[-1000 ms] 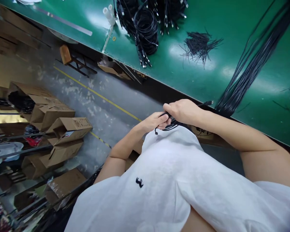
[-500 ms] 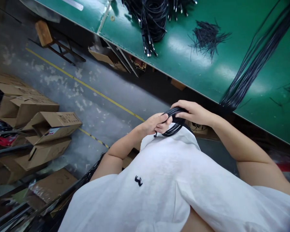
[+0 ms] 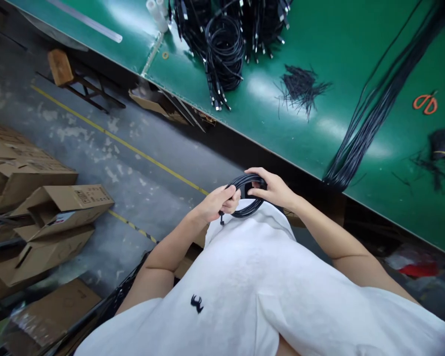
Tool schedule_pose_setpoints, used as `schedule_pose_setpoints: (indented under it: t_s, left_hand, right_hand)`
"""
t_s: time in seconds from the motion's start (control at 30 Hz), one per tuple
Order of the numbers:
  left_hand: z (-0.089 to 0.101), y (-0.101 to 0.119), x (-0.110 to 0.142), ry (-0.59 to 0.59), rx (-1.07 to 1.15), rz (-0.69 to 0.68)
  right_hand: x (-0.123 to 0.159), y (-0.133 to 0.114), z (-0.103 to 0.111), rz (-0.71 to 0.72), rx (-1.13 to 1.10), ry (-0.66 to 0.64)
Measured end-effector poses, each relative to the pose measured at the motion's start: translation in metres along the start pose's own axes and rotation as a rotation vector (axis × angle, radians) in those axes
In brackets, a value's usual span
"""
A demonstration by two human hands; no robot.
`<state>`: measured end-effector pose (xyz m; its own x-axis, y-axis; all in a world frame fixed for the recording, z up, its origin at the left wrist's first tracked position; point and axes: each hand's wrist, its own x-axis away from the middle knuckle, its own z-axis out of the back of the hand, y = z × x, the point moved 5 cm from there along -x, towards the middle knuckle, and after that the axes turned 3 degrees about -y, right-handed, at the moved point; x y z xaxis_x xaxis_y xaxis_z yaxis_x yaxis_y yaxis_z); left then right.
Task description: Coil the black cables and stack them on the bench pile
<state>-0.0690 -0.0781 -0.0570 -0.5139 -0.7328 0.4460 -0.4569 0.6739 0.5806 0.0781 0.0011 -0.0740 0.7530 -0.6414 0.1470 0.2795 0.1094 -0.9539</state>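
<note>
The left hand [image 3: 220,201] has its grip closed on the left side of a black cable coil [image 3: 249,211], thumb on top. The right hand [image 3: 275,190] curves thumb and fingers about the coil's right side; how tightly, I cannot tell. So the coil sits between both palms. Beyond the coil is the green tabletop [image 3: 270,124], with a long cable bundle [image 3: 376,110] to the coil's right.

The left grip [image 3: 221,201] and right grip [image 3: 273,188] hold a black cable coil [image 3: 249,210].
</note>
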Motion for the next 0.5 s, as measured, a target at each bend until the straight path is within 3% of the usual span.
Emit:
schedule_pose_setpoints:
  t_s: [0.13, 0.27, 0.37, 0.5]
  left_hand:
    - [-0.007, 0.013, -0.014, -0.034, -0.051, 0.080]
    - [-0.016, 0.033, -0.033, -0.031, 0.016, 0.161]
    - [-0.018, 0.047, -0.048, 0.073, 0.040, 0.157]
    - [-0.019, 0.052, -0.063, 0.096, -0.012, 0.171]
  right_hand:
    - [-0.021, -0.021, 0.021, 0.246, 0.285, -0.200]
    - [-0.038, -0.028, 0.044, 0.331, 0.410, -0.294]
    - [-0.049, -0.021, 0.061, 0.332, 0.350, -0.280]
    - [-0.058, -0.007, 0.072, 0.309, 0.183, -0.259]
